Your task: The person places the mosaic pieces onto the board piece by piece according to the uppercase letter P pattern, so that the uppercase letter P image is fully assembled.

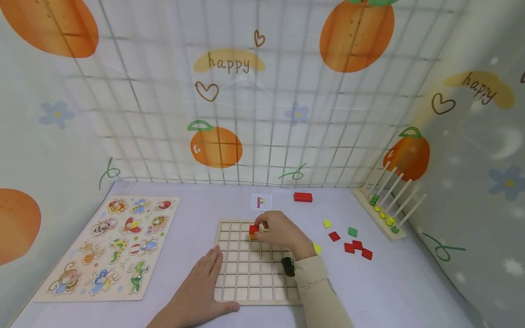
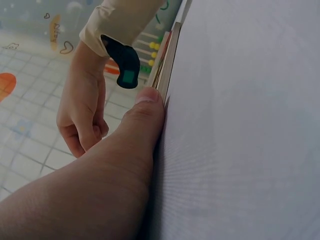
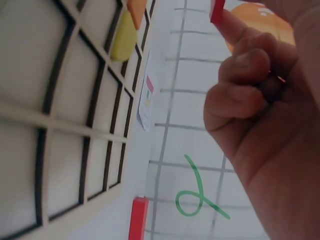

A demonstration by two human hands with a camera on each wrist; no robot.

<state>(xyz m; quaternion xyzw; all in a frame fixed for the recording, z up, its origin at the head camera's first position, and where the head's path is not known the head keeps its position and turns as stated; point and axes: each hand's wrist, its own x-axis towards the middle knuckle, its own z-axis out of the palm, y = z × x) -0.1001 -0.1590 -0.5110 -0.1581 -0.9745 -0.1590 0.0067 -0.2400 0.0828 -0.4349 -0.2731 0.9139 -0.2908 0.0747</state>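
A wooden grid board (image 1: pixel 232 268) lies on the table with my hands at it. My right hand (image 1: pixel 280 231) pinches a small red square tile (image 1: pixel 254 229) between thumb and finger, above the board's far rows. The red tile (image 3: pixel 217 11) stands off the board in the right wrist view. There, an orange tile (image 3: pixel 136 12) and a yellow tile (image 3: pixel 124 40) sit on the grid; the head view mostly hides them. My left hand (image 1: pixel 198 284) rests flat along the board's left side, fingers straight, thumb (image 2: pixel 145 107) against the near edge.
A small pattern card (image 1: pixel 261 202) and a red block (image 1: pixel 303 197) lie behind the board. Several loose tiles, including a green one (image 1: pixel 352 232), lie to the right. Beyond them stands a pegged bead rack (image 1: pixel 397 234). An insect puzzle board (image 1: pixel 110 249) occupies the left.
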